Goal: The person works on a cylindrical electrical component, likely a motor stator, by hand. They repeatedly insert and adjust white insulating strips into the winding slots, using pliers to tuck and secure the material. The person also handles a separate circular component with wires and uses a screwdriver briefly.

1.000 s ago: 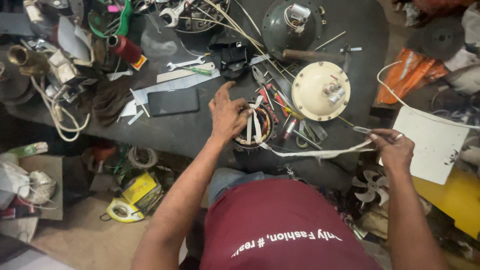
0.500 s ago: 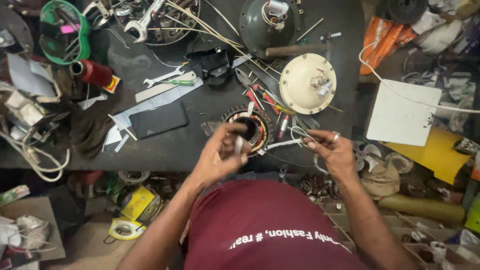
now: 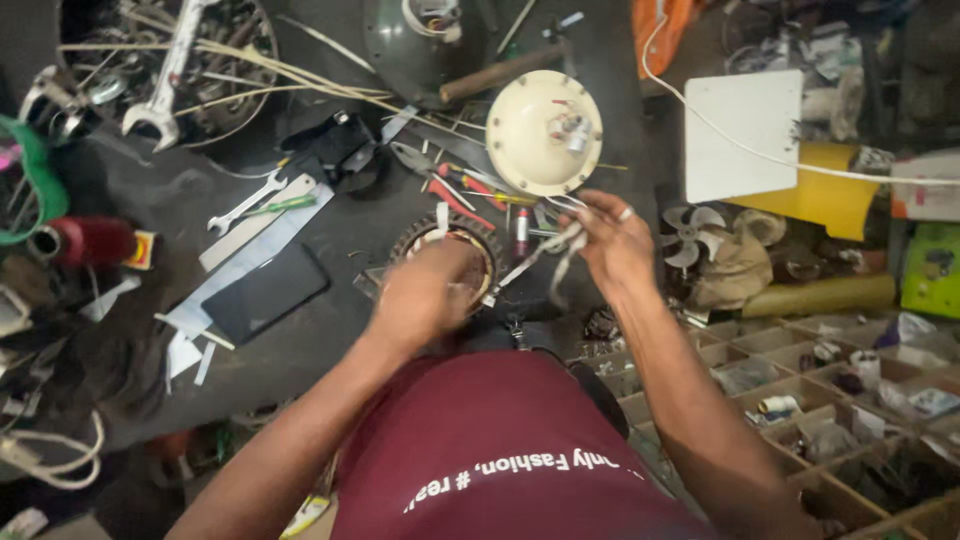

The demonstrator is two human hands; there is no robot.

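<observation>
Left hand (image 3: 425,295) laid over the wound motor stator (image 3: 447,250), grip curled on its rim, fingers blurred, so whether clenched fast could not be told. Stator sat on the dark surface (image 3: 330,340) just in front of the body, its toothed ring showing past the knuckles.

Far left: a red thread spool (image 3: 92,240) beside green wire. Above it a round metal pan (image 3: 165,70) of odds with a large open-ended spanner (image 3: 165,85) across it. Nearer the middle a small spanner (image 3: 240,205), a green-handled screwdriver (image 3: 280,205), a flat grey strip and a black phone (image 3: 265,293) lying face up.

Behind the stator, a cream round motor cover (image 3: 543,132) with red-handled tools just beside it; past that a dark dome housing (image 3: 430,45) and a wooden-handled hammer (image 3: 495,72).

Right hand (image 3: 615,245), ring on one finger, grip closed on pale wire leads (image 3: 560,250) running back toward the stator.

Further right: a white square sheet (image 3: 742,135) with a white cable (image 3: 800,160) across it, a small plastic fan blade (image 3: 690,230), a yellow tube, and compartment trays (image 3: 800,400) of small parts.
</observation>
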